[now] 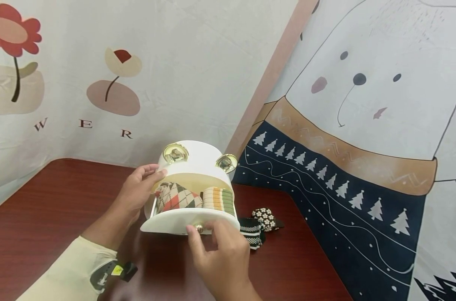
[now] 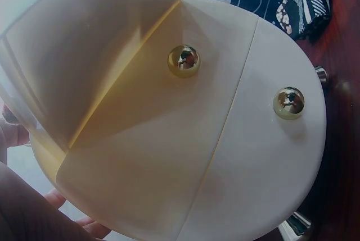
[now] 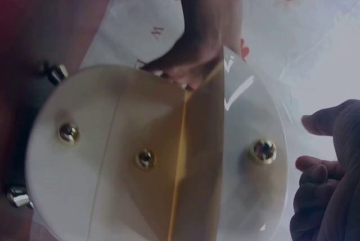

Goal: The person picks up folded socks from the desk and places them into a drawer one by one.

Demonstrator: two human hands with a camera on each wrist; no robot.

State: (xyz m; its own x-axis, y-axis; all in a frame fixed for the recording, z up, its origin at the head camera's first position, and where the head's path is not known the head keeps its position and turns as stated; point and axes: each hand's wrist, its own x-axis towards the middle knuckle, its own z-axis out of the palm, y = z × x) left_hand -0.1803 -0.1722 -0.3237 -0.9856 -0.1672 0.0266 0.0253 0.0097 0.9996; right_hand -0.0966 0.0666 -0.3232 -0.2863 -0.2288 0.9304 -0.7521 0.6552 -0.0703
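Note:
A white rounded storage box [image 1: 199, 156] stands on the table, its top drawer [image 1: 167, 221] pulled out. Inside lie an argyle rolled sock [image 1: 179, 197] and a striped rolled sock [image 1: 218, 200] in cream, orange and green. My left hand [image 1: 139, 188] grips the box's left side, thumb along the edge and fingers behind. My right hand [image 1: 225, 255] is in front of the drawer, thumb and index finger apart on either side of its gold knob [image 1: 199, 228]. In the right wrist view, a gap shows between that hand [image 3: 326, 179] and the knob [image 3: 264, 151].
To the right of the box, black-and-white striped socks [image 1: 252, 232] and a black floral bundle [image 1: 264, 219] lie on the reddish-brown table [image 1: 77, 196]. Two round gold pieces [image 1: 176, 153] top the box. Printed cloth [image 1: 197, 75] hangs behind.

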